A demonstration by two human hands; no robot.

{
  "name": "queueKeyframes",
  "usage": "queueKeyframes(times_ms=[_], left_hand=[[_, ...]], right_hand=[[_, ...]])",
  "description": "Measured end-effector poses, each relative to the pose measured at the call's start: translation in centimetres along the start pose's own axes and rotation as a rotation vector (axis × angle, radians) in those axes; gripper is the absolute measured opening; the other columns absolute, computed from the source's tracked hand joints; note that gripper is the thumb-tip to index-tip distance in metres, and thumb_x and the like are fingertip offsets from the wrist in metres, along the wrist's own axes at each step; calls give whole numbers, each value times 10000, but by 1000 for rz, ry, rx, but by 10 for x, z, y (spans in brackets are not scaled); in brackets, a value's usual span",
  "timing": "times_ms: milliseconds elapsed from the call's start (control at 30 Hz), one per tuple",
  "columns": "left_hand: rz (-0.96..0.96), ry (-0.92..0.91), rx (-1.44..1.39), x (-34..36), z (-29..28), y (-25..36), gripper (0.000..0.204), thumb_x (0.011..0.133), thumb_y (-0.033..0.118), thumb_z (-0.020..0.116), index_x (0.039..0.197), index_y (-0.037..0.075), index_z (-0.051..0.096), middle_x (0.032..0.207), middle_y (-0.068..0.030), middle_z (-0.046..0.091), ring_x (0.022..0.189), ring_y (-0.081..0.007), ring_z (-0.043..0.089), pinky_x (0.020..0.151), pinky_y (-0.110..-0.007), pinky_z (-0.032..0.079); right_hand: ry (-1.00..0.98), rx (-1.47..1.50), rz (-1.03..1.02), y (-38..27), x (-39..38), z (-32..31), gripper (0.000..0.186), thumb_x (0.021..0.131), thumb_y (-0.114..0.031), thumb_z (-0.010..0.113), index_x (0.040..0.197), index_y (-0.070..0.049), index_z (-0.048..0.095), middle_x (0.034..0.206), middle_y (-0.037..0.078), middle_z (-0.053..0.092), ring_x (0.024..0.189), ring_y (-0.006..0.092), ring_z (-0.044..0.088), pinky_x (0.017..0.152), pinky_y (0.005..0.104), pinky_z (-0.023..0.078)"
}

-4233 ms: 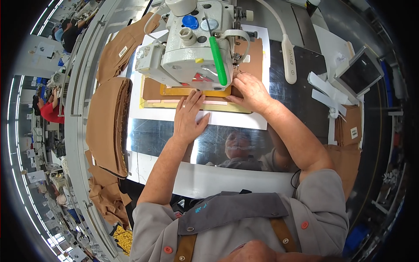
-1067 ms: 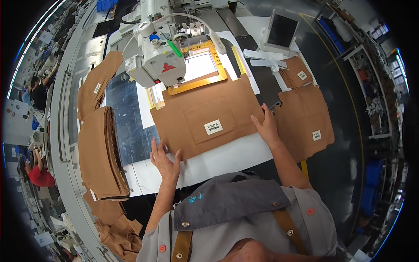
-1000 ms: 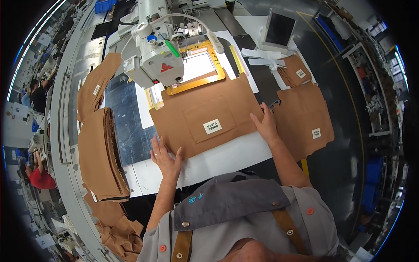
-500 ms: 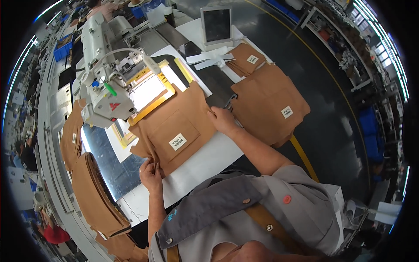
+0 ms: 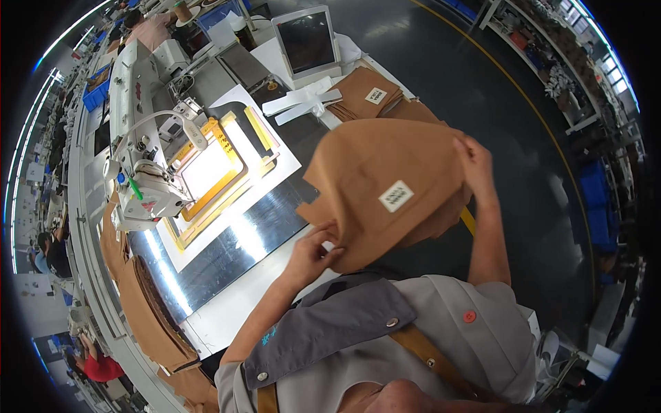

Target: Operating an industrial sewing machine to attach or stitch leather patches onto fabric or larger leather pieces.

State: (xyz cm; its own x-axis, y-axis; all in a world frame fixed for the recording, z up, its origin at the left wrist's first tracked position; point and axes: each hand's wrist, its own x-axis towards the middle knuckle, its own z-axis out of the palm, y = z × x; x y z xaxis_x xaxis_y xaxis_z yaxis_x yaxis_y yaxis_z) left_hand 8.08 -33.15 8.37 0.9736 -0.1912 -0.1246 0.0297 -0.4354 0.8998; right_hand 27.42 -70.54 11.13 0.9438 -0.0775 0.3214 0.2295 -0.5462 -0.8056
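A brown fabric panel (image 5: 372, 162) with a white sewn-on label is lifted in front of me, its surface bowed and curling on the left. My left hand (image 5: 315, 253) pinches its lower left edge between thumb and fingers. At the upper right edge, my right hand (image 5: 476, 168) grips the same panel, fingers bent over the border. The raised panel largely hides a stack of brown panels (image 5: 441, 224) beneath it. To the left, the sewing machine (image 5: 148, 189) stands over a yellow frame (image 5: 219, 182) on a white sheet, apart from both hands.
A smaller pile of labelled brown pieces (image 5: 368, 95) lies by white strips (image 5: 303, 103) and a tablet-like screen (image 5: 306, 43). Folded brown panels (image 5: 148, 316) hang over the table's left side. Beyond the right edge is dark floor (image 5: 530, 227) with a yellow line. Other people work at far left.
Both hands have carried the brown panel rightward from beside the machine and raised it over the stack. The yellow frame and white sheet beneath are now uncovered.
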Motion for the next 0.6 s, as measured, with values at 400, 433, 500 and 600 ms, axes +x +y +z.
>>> queueKeyframes(times_ms=[400, 433, 500, 600], left_hand=[[-184, 180, 192, -23, -5, -42, 272, 863, 101, 776, 1102, 21, 673, 1285, -130, 689, 811, -207, 735, 695, -319, 583], [-219, 252, 213, -30, -10, -46, 264, 867, 107, 775, 1102, 28, 683, 1251, -119, 708, 818, -203, 734, 697, -313, 581], [-252, 320, 211, -47, -20, -43, 236, 883, 120, 766, 1095, 40, 700, 1197, -108, 732, 829, -192, 730, 701, -306, 581], [-403, 433, 151, -73, -30, -53, 180, 909, 108, 751, 1059, 25, 695, 1270, -91, 716, 866, -149, 707, 704, -278, 551]], right_hand=[[-96, -511, -45, 75, -26, -7, 444, 1007, -244, 643, 1395, -44, 564, 1364, 189, 584, 1229, 367, 604, 993, 441, 523], [-185, -393, -21, 59, -24, 10, 414, 1003, -235, 650, 1362, -39, 589, 1336, 178, 601, 1210, 352, 615, 971, 436, 528], [-341, -210, -38, 34, -17, 48, 361, 982, -215, 675, 1291, -32, 634, 1273, 152, 633, 1163, 329, 634, 932, 427, 536], [-422, -50, -211, 19, -6, 120, 307, 930, -176, 724, 1199, -37, 675, 1177, 116, 660, 1092, 325, 643, 904, 424, 542]])
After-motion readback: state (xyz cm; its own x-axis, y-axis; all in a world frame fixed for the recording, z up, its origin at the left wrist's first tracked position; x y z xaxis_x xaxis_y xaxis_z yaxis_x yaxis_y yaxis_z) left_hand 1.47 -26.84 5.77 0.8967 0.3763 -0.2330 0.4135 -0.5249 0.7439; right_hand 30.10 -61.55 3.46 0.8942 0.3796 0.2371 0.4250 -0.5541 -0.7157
